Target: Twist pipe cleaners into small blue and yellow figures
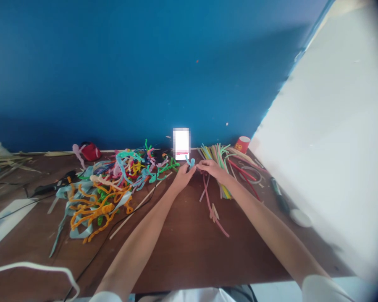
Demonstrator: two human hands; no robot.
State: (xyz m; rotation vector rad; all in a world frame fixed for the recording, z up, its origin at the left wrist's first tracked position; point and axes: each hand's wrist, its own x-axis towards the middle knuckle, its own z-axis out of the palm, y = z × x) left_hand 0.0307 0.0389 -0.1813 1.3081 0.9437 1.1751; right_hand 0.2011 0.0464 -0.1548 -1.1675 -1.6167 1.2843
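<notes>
My left hand [183, 176] is closed around a small twisted piece of light-blue pipe cleaner [192, 162], whose end sticks up above the fingers. Beside it, my right hand [210, 167] has its thumb and fingers pinched together close to the blue piece; what lies between them is too small to make out. Below the right hand, a long dusty-pink pipe cleaner [211, 204] trails down over the brown table [189, 251]. In front of both hands, a bright, blurred-out screen [182, 142] stands near the blue wall.
To the left lies a tangled heap of coloured pipe cleaners [122, 167], with orange ones [105, 209] nearer me. A bundle of pale straight stems [219, 153] is right of my hands. Farther right are a red cup [242, 144], a dark-green tube [279, 195] and a white disc [300, 218].
</notes>
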